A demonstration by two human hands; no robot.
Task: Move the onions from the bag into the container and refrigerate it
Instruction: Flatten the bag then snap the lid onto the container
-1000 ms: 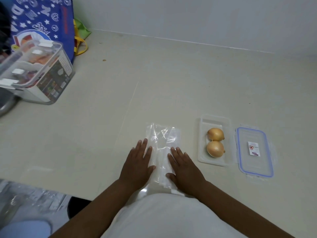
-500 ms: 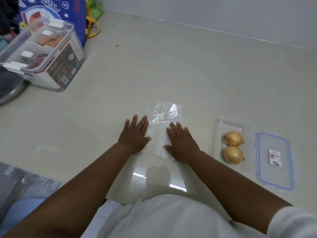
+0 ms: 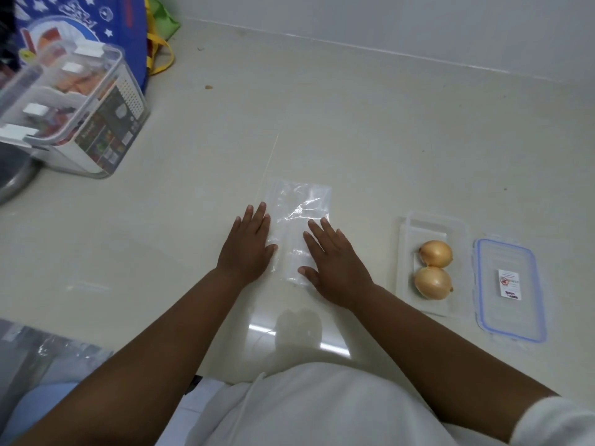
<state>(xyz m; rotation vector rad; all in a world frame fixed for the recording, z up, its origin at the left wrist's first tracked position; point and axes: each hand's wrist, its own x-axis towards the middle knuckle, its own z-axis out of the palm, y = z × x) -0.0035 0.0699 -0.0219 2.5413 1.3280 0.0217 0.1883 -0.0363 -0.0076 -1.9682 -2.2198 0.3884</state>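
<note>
An empty clear plastic bag [image 3: 299, 217] lies flat on the pale counter. My left hand [image 3: 248, 249] rests palm down along its left edge, fingers spread. My right hand [image 3: 335, 265] lies flat on the bag's right side, fingers apart. To the right stands a clear rectangular container [image 3: 406, 268] with two yellow onions in it, one [image 3: 436, 253] behind the other [image 3: 433, 282]. Its clear lid [image 3: 510, 313] with a blue seal and a small label lies beside it on the right.
A large clear storage box [image 3: 77, 107] with white clips stands at the back left, in front of a blue printed bag [image 3: 96, 24] with yellow handles. A dark round object [image 3: 13, 175] sits at the far left edge. The wall runs along the back.
Both hands have slid forward over the bag, which now lies flatter and smoother. The onions, container and lid have not moved on the counter.
</note>
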